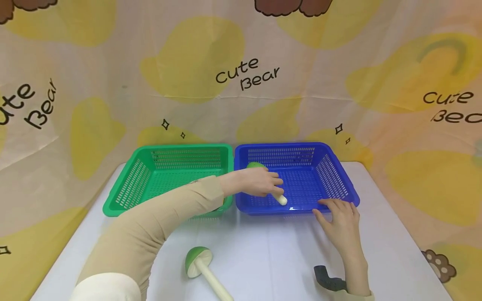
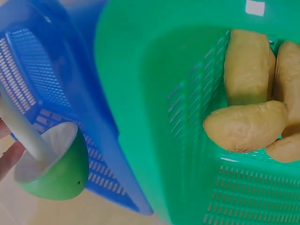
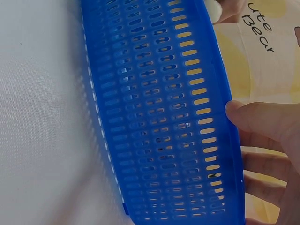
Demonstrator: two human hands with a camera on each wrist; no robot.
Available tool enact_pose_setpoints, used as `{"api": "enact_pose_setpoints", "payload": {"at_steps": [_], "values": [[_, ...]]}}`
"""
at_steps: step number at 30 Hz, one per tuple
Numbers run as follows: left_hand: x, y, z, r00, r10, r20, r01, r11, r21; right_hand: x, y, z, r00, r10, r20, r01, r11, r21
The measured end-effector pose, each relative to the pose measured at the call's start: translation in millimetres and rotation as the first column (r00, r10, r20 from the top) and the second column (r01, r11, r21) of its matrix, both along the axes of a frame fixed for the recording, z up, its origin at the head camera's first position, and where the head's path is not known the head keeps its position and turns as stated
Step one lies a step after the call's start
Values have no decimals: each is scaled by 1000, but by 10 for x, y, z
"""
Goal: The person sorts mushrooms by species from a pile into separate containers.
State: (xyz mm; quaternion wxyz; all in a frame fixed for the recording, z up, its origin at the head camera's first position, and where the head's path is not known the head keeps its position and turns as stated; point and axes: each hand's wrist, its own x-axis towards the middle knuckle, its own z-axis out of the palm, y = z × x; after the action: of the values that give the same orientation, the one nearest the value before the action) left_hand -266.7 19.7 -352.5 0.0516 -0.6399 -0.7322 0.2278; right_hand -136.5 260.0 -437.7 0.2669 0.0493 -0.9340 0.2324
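My left hand [image 1: 263,182] holds a toy mushroom [image 2: 61,168] by its pale stem over the left part of the blue basket [image 1: 297,210]. The mushroom's green cap points toward the back left, and the stem's end sticks out below the fingers. At the basket's front right corner, my right hand [image 1: 340,223] grips the rim, the thumb and fingers on either side of the wall. A second green-capped mushroom [image 1: 212,279] lies on the white table, nearer to me. Whether the held mushroom touches the basket, I cannot tell.
Left of the blue basket, side by side with it, stands a green basket [image 1: 122,184] holding several potatoes [image 2: 246,126], which my left arm hides in the head view. A dark bent piece [image 1: 327,281] shows beside my right wrist. Patterned cloth [image 1: 211,121] hangs behind the table.
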Motion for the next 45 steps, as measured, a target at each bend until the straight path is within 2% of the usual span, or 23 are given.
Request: {"api": "enact_pose_setpoints", "payload": {"at_steps": [9,19,23,32,40,45], "values": [[-153,94,-193,998,59,-10,-59,996,-66,11,-15,3,1000,-2,16,2,1000,2],[-196,170,-333,993,109,-55,-114,987,-114,6,-27,27,1000,5,11,-6,1000,8],[-181,207,-376,990,137,-46,-142,982,-122,11,-30,27,1000,2,13,-3,1000,11],[-131,203,-386,987,130,-94,-141,982,-127,16,-29,16,1000,4,0,-4,1000,11],[-15,122,-344,984,141,-105,-148,987,-56,10,-21,15,1000,-4,0,4,1000,17],[81,57,-321,980,153,-128,-148,988,48,11,-29,26,1000,-6,6,6,1000,15]]}}
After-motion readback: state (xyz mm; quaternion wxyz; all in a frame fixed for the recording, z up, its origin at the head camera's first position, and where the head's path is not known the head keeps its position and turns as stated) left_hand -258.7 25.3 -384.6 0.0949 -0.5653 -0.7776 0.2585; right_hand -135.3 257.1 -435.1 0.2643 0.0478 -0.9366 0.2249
